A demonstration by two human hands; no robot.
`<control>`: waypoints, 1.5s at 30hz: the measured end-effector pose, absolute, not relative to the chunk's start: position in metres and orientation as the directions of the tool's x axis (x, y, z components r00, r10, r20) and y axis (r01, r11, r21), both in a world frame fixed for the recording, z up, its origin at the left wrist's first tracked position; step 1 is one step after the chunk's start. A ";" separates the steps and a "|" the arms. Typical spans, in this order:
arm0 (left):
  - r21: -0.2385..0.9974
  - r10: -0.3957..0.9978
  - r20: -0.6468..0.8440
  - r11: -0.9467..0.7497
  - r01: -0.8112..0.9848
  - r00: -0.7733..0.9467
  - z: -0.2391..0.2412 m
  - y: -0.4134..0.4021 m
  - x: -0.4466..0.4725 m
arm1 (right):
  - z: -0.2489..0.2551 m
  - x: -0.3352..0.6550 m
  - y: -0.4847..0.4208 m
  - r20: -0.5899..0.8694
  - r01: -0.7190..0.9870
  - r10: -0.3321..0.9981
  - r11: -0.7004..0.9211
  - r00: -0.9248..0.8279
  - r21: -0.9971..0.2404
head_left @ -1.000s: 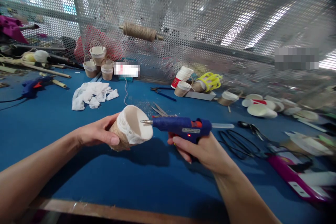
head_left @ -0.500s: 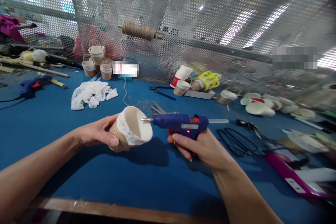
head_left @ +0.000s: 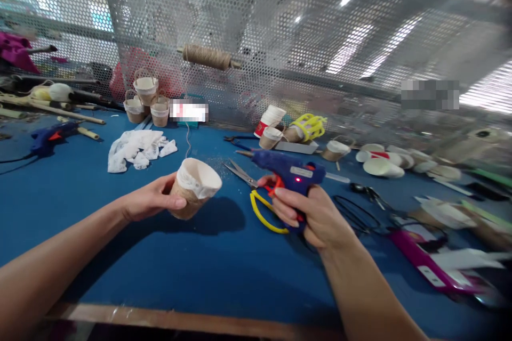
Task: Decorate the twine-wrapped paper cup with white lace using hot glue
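My left hand (head_left: 154, 198) is closed round a paper cup (head_left: 192, 192) wrapped in brown twine, with white lace at its rim. The cup tilts to the right, its mouth showing. In my right hand (head_left: 308, 210) is a blue hot glue gun (head_left: 284, 165), gripped by its handle with fingers at the orange trigger. A red light glows on its side, and a clear glue stick (head_left: 338, 177) juts from the back. The nozzle points left, above and apart from the cup. Yellow-handled scissors (head_left: 266, 213) lie under the gun, blades toward the upper left.
White lace (head_left: 136, 146) is heaped at left, near a second glue gun (head_left: 50, 136). Small twine baskets (head_left: 146, 88) are stacked behind it. A twine spool (head_left: 206, 57) hangs before the perforated metal screen. At right lie more cups (head_left: 384, 165), black cable (head_left: 356, 213) and a magenta power strip (head_left: 424, 261).
The glue gun has drawn back up and to the right, its nozzle leaving the cup's rim. The cup has turned a little more upright. More of the scissors now shows.
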State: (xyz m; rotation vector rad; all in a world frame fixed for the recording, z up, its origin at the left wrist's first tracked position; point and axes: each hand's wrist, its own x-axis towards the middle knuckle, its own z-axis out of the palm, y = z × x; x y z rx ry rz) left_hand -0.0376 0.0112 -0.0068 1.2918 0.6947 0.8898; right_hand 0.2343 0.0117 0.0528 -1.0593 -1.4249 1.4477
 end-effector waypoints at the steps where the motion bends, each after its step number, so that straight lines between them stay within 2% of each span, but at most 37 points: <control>1: 0.989 0.877 0.041 0.031 -0.143 0.478 -0.008 0.014 -0.037 | 0.056 0.237 0.015 -0.012 -0.017 0.967 -0.017 -0.254 -1.000; 5: 1.000 0.956 0.025 -0.027 0.003 0.292 -0.003 0.030 -0.033 | 0.061 0.250 0.038 -0.072 -0.015 0.996 -0.073 -0.044 -0.997; 11: 0.977 0.989 0.113 -0.129 0.171 0.096 0.007 0.089 -0.015 | 0.043 0.271 0.081 -0.133 0.110 0.990 -0.138 0.048 -0.984; 15: 0.944 0.985 0.163 -0.141 0.298 -0.052 -0.006 0.147 0.008 | 0.032 0.276 0.104 -0.135 0.255 0.988 -0.151 0.079 -0.955; 20: 0.891 0.974 0.186 -0.114 0.438 -0.125 -0.018 0.200 0.027 | 0.023 0.283 0.121 -0.066 0.493 0.990 -0.118 0.121 -0.862; 26: 0.848 0.978 0.150 -0.050 0.527 -0.148 -0.030 0.222 0.024 | 0.014 0.285 0.136 -0.136 0.739 0.986 -0.165 0.099 -0.653; 31: 0.846 0.982 0.170 -0.103 0.523 -0.081 -0.040 0.227 0.024 | 0.016 0.282 0.146 -0.147 0.869 0.987 -0.130 0.067 -0.477; 38: 0.845 0.960 0.251 -0.281 0.456 0.125 -0.035 0.226 0.039 | 0.012 0.298 0.140 -0.109 0.948 0.989 -0.129 0.101 -0.292; 45: 0.823 0.954 0.223 -0.295 0.485 0.201 -0.043 0.204 0.029 | 0.004 0.310 0.139 -0.090 0.974 0.986 -0.154 0.141 -0.166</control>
